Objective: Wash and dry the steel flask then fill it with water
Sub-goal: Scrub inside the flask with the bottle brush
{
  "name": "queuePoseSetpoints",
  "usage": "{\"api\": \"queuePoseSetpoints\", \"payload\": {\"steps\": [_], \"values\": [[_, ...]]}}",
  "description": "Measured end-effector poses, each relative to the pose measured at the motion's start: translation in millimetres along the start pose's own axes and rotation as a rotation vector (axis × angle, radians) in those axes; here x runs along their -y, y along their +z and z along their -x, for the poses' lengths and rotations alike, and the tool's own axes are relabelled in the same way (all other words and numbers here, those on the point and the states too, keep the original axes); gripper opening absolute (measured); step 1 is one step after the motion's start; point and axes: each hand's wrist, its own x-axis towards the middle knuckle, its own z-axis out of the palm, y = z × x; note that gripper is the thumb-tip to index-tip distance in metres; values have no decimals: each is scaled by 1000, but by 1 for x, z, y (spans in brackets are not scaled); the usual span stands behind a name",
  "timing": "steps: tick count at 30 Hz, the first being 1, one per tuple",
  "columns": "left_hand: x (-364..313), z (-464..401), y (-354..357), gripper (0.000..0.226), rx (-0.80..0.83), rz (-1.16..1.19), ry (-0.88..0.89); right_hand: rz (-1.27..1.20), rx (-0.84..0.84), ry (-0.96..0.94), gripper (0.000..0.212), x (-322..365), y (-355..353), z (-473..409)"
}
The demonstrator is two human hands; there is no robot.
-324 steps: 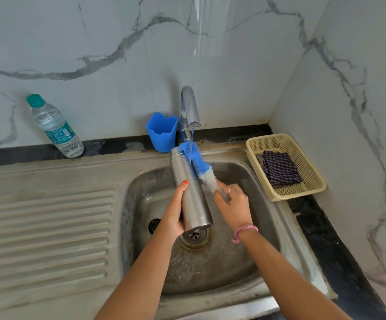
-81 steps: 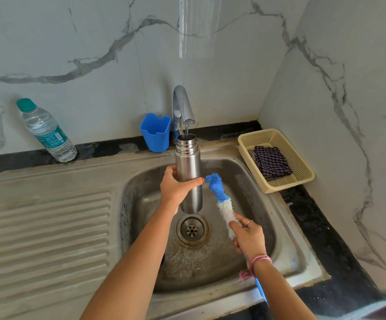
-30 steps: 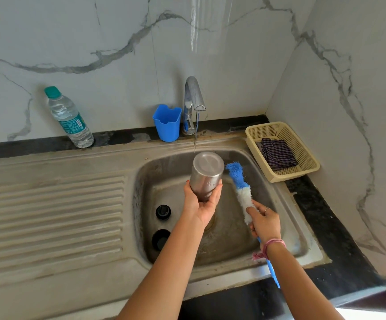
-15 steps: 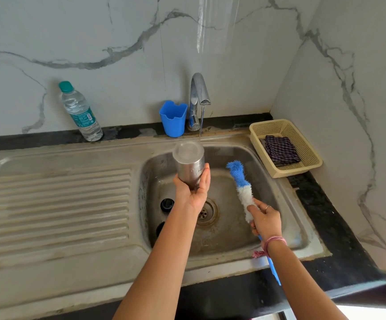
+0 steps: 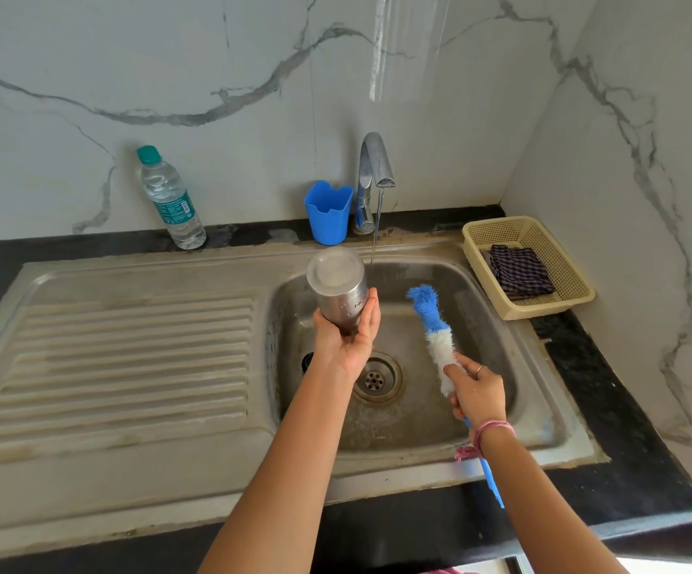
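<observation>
Item: cylindrical brushed-steel flask (image 5: 338, 292). Held over the left rear part of the stainless-steel sink basin (image 5: 497, 325), above the basin floor and touching nothing but the hand. Inverted: flat round base faces up and slightly toward the camera; mouth end points down into the basin and is hidden behind the palm. Long axis near vertical, top leaning a little toward the back wall and left. Dark lettering shows on the side wall, too small to read.

Left hand (image 5: 350, 337): grips the flask's lower body from below, palm up, fingers curled round the right side and thumb round the left.

Right hand (image 5: 478, 393): closed round a blue-and-white fluffy bottle brush (image 5: 433, 325) at the white part of the head. Blue tip points up and away toward the rear of the basin; the blue plastic handle runs down past the wrist and over the sink's front rim. Brush and flask are apart.

Chrome tap (image 5: 373, 167): thin stream of water falling just right of the flask, not touching it.

Round drain strainer (image 5: 375, 379): basin floor, below the left hand.

Surroundings: blue plastic cup (image 5: 328, 213) beside the tap; clear water bottle with green cap (image 5: 172, 200) on the counter at left; beige perforated plastic basket (image 5: 559, 300) at right, with a folded dark checked cloth (image 5: 520, 273) in it.
</observation>
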Motion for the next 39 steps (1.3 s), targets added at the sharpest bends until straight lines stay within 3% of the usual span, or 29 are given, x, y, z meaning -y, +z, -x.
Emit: {"api": "queuePoseSetpoints", "payload": {"steps": [8,13,25,31,39], "values": [[-21,28,-3,79,20,-541,-40,-25,24,-12,34,2,9,1],[-45,52,7,77,-53,-717,80,-32,71,-35,34,8,20,5],[-170,132,19,64,-149,-545,198,-44,109,-40,33,19,54,14],[-221,151,13,69,-206,-409,231,-74,85,10,34,16,70,17],[-246,157,26,60,-194,-344,265,-97,35,43,34,11,81,23]]}}
